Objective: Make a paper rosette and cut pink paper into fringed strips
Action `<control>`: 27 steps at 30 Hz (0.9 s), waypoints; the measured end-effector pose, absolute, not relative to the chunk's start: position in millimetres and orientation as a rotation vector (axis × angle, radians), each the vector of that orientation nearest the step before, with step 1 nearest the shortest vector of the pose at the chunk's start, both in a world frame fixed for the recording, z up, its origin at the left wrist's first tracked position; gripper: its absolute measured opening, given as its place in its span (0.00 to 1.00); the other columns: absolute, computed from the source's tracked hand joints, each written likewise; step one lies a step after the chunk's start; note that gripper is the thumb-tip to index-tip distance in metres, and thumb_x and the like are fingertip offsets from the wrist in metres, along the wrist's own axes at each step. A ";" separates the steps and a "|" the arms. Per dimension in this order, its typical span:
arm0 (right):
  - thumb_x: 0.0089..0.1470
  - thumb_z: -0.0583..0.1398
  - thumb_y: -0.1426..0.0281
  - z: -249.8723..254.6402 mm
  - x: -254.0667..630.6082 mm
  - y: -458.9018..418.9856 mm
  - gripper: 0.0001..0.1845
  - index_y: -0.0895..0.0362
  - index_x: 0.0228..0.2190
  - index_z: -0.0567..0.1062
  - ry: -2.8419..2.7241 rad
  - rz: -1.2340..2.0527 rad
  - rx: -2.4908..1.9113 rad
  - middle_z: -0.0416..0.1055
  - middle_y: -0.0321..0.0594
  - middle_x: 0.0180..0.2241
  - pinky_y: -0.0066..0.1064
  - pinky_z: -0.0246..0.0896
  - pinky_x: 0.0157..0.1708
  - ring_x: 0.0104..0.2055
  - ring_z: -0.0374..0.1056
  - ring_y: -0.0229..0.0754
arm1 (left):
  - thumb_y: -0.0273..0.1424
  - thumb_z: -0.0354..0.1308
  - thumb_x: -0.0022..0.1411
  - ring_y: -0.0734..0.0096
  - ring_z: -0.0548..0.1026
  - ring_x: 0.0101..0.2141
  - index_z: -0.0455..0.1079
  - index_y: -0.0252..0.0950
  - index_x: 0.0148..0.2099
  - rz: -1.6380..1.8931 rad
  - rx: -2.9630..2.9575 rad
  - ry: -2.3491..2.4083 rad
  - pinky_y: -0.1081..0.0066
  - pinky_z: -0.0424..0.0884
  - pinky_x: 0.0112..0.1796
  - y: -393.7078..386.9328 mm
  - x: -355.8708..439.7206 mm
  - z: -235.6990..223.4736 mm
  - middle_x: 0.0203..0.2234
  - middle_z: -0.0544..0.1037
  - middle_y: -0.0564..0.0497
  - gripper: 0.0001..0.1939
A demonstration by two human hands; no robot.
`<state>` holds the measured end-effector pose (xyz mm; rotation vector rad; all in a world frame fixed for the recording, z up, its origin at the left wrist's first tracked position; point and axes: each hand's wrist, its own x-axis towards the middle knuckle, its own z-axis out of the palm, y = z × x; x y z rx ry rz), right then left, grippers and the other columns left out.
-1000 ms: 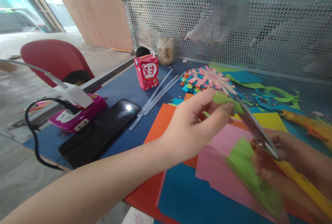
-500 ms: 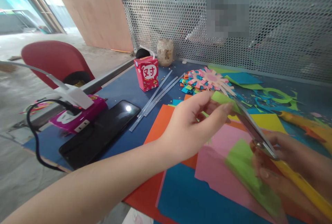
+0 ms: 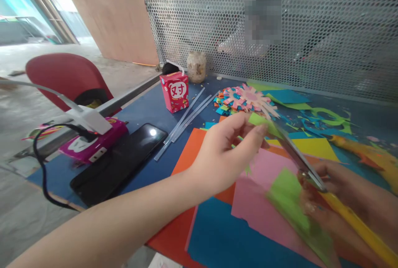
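Note:
My left hand (image 3: 228,152) pinches the top end of a strip of green paper (image 3: 263,121) between thumb and fingers, above the coloured sheets. My right hand (image 3: 338,189) at the lower right grips yellow-handled scissors (image 3: 300,158), whose blades point up-left toward the green strip. A larger flap of the green paper (image 3: 295,206) hangs over my right hand, blurred. Under both hands lie pink (image 3: 255,193), orange (image 3: 189,156), blue (image 3: 224,243) and yellow (image 3: 314,146) sheets.
A paper flower of coloured strips (image 3: 245,98) lies behind, with green and blue scraps (image 3: 326,117). A red drink carton (image 3: 174,91), a jar (image 3: 196,66), clear sticks (image 3: 186,117), a black phone (image 3: 120,160) and a pink power bank with cable (image 3: 93,141) are at left. A perforated metal screen (image 3: 311,32) backs the table; a person sits behind it.
The view has shifted slightly; both hands and the green paper sit a little lower and further left. The grip on paper and scissors is unchanged.

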<state>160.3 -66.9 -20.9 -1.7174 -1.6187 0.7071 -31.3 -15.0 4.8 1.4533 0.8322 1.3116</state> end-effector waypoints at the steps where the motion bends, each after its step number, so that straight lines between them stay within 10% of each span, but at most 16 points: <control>1: 0.37 0.56 0.41 -20.6 161.6 -66.6 0.25 0.46 0.29 0.64 -1.621 0.756 -1.724 0.63 0.32 0.20 0.27 0.52 0.13 0.20 0.63 0.42 | 0.32 0.51 0.61 0.78 0.67 0.24 0.64 0.35 0.29 1.312 1.451 0.828 0.75 0.62 0.24 -15.1 -31.4 4.7 0.21 0.69 0.53 0.09; 15: 0.35 0.64 0.58 -18.4 165.5 -60.2 0.14 0.45 0.26 0.68 -1.530 0.977 -1.627 0.64 0.32 0.21 0.26 0.63 0.18 0.22 0.64 0.40 | 0.27 0.49 0.62 0.82 0.66 0.22 0.61 0.35 0.29 1.445 1.343 0.712 0.79 0.63 0.24 -11.3 -32.5 7.4 0.20 0.69 0.56 0.08; 27: 0.37 0.60 0.54 -14.3 160.7 -63.9 0.14 0.45 0.26 0.65 -1.600 0.926 -1.657 0.64 0.30 0.21 0.25 0.51 0.15 0.22 0.61 0.39 | 0.27 0.49 0.62 0.81 0.66 0.24 0.61 0.35 0.28 1.421 1.317 0.675 0.79 0.63 0.26 -12.6 -33.7 6.8 0.21 0.68 0.56 0.09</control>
